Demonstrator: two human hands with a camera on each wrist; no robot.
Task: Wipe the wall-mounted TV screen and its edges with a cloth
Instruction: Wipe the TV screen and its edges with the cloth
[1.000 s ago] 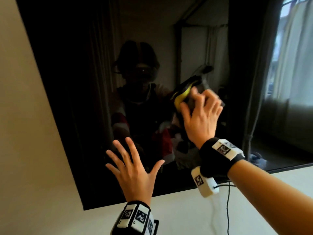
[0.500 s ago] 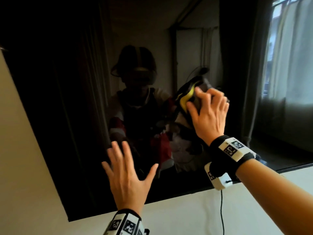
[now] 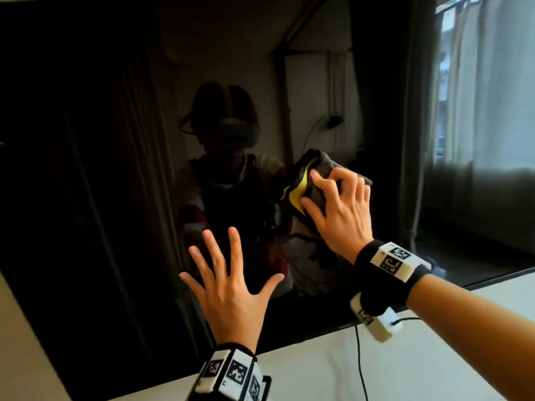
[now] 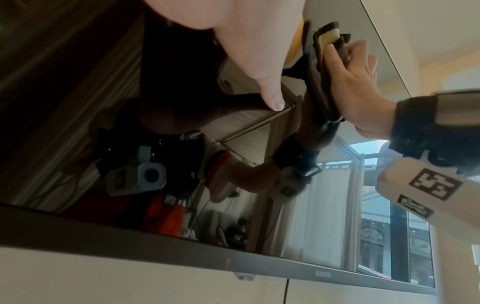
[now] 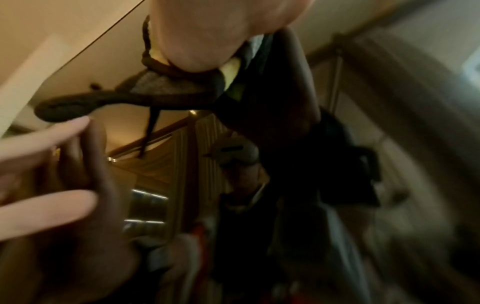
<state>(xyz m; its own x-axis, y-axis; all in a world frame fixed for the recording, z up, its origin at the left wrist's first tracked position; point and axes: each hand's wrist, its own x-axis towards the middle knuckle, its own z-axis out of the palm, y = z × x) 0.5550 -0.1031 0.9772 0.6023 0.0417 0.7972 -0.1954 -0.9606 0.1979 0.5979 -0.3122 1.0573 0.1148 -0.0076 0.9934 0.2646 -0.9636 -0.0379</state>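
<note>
On the far left there's the pale cream wall (image 3: 26,328), and the wide black wall-mounted TV screen (image 3: 86,169) fills nearly everything beside it, dark and glossy, throwing back a dim reflection of you and the room. Your left hand (image 3: 231,293) is up in front of the lower middle of the glass, fingers straight and fanned wide apart, nothing in its grip; from the head view you can't tell whether the fingertips actually touch the screen. Below it, the left wrist view picks up the slim dark bottom bezel (image 4: 233,261) running along the wall, with a thin black cable (image 4: 285,292) dropping from under it.

Moving right, here's the folded dark grey cloth with a yellow inner face (image 3: 301,186), pressed flat against the screen a little above and to the right of your left hand. Your right hand (image 3: 341,215) lies over it, fingers bent down onto the fabric and thumb reaching along the yellow fold, pinning it to the glass. The right wrist view is blurred, though a loose dark edge of the cloth shows under your palm. Far right, pale curtains and a bright window reflect in the screen.
</note>
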